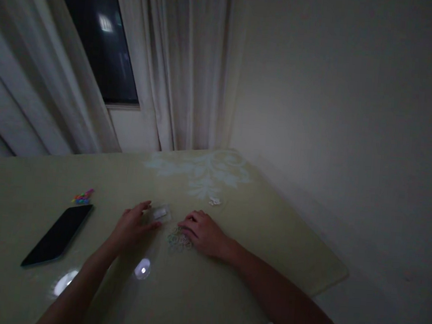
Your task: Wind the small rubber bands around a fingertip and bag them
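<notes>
My left hand [133, 226] is on the table with thumb and fingers to either side of a small clear plastic case [160, 212], seemingly holding it in place. Something whitish shows inside the case, too dim to name. Just to the right, my right hand [205, 233] rests with curled fingers at the upper edge of a pile of small clear or pale rings [179, 241]. Its fingertips are drawn together, and whatever they hold is hidden or too small to make out.
A dark tablet or large phone [58, 236] lies at the left, with a cluster of small multicoloured pieces [82, 196] behind it. Small white pieces [215, 201] lie beyond my right hand. The pale table [228, 293] meets a wall at right; curtains [193, 70] hang behind.
</notes>
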`<state>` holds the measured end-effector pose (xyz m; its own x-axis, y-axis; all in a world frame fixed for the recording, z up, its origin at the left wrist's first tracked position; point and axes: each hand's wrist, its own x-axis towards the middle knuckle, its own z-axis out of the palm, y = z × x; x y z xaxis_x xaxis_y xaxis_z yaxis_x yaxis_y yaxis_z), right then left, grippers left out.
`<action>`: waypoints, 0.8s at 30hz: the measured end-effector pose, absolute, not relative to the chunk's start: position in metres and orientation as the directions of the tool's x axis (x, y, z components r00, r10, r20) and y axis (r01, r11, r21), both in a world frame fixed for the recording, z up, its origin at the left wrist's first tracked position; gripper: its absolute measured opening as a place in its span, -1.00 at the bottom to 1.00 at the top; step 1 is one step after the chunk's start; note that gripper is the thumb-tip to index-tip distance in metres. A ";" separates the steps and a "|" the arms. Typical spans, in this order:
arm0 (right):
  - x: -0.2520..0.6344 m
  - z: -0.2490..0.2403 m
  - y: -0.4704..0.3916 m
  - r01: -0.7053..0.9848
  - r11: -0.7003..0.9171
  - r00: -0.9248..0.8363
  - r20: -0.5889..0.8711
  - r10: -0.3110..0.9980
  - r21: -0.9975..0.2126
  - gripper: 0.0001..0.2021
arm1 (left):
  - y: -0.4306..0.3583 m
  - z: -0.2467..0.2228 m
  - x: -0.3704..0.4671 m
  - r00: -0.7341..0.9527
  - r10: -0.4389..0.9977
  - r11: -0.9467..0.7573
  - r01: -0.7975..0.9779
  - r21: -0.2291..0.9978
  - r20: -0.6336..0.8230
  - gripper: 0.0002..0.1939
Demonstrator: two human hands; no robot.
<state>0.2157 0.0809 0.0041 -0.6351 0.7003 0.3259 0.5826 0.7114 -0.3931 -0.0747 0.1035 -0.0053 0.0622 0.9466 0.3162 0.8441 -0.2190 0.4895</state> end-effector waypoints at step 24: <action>0.249 0.039 0.066 0.611 0.582 -0.626 0.123 0.770 -0.537 -0.64 | 0.019 -0.008 -0.004 0.484 0.761 -0.638 0.677 0.366 0.433 -0.72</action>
